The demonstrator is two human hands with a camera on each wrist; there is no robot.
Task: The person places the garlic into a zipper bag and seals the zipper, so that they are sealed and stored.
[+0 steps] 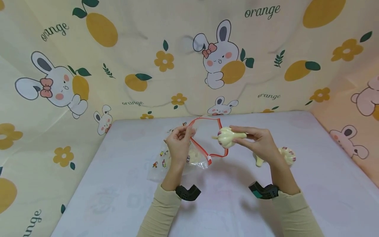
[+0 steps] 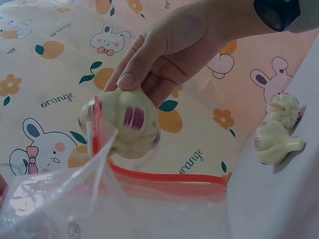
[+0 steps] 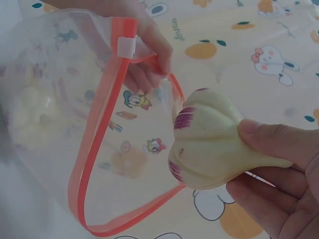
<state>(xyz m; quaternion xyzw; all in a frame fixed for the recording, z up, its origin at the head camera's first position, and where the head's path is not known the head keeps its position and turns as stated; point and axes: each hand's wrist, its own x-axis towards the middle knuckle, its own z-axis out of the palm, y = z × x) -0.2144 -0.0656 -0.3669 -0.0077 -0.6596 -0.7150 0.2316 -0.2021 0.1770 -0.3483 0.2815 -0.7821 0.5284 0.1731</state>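
My right hand (image 1: 257,142) pinches a garlic bulb (image 1: 226,138) by its stem, the purple-streaked base turned left toward the mouth of a clear zip bag (image 1: 160,169). In the right wrist view the bulb (image 3: 209,142) is right at the red-rimmed opening. My left hand (image 1: 179,141) grips the bag's rim and holds it up; the red zip (image 3: 84,174) with its white slider (image 3: 126,47) gapes wide. Inside the bag, a pale bulb shape (image 3: 37,112) shows through the plastic, which has small cartoon prints.
Two more garlic bulbs lie on the white table (image 1: 118,197) at the right, one (image 2: 274,144) in front of the other (image 2: 284,110), partly behind my right wrist in the head view. A patterned cloth (image 1: 177,52) with rabbits and oranges rises behind the table.
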